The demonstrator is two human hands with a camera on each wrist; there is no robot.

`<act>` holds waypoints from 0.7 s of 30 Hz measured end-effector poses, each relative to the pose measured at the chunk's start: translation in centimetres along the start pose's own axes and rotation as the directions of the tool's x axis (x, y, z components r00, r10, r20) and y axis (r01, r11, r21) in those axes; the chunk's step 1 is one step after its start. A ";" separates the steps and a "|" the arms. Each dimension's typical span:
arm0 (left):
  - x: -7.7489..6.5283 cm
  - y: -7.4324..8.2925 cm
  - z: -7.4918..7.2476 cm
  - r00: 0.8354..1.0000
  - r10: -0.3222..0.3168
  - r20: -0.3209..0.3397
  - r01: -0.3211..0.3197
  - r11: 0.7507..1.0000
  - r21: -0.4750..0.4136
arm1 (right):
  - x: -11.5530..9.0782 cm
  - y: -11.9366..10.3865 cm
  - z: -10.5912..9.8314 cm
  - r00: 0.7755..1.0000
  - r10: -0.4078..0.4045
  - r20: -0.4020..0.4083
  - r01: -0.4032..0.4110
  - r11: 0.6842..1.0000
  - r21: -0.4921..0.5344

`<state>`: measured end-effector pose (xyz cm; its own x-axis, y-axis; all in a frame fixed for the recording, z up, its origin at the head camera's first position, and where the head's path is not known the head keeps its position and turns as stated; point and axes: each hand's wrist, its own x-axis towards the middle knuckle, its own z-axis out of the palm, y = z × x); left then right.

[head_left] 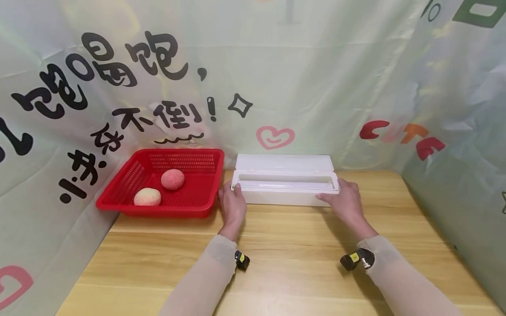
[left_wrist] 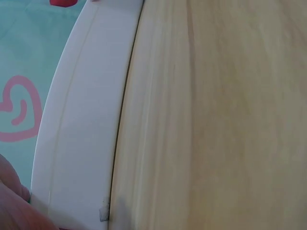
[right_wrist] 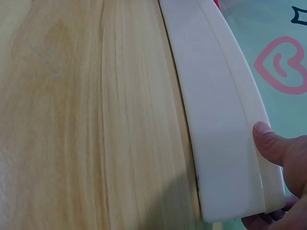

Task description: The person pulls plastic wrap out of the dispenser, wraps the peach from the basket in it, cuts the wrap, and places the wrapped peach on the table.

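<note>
A long white cling film dispenser stands on the wooden table with its lid raised at the back. Its slot shows a pale roll lying lengthwise. At its left end my left hand grips the corner, thumb on the front rim and fingers down the side next to the basket. My right hand holds the other end, its thumb across the front face and its fingers round the end, as the right wrist view also shows. The left wrist view catches only a bit of the left hand at its lower left corner.
Left of the dispenser sits a red plastic basket. In it lie a pink ball and a cream ball. A printed cloth hangs behind and along both sides of the wooden table.
</note>
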<state>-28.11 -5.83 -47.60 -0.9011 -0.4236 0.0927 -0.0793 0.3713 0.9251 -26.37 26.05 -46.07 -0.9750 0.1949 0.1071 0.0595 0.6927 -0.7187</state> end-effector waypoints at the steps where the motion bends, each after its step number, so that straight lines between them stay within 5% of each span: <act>1: 0.0 0.0 0.0 1.000 -0.002 0.000 0.002 1.000 -0.002 | 0.0 0.0 0.0 1.000 0.001 -0.001 -0.001 1.000 0.002; 21: 1.4 -0.3 -0.2 1.000 0.015 0.007 -0.015 1.000 0.003 | 1.2 -0.4 0.6 0.999 -0.037 -0.007 0.037 0.999 0.029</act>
<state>-29.30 -6.68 -47.67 -0.9050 -0.4124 0.1046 -0.0667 0.3803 0.9224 -27.69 25.64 -46.10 -0.9749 0.1740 0.1389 0.0166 0.6788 -0.7341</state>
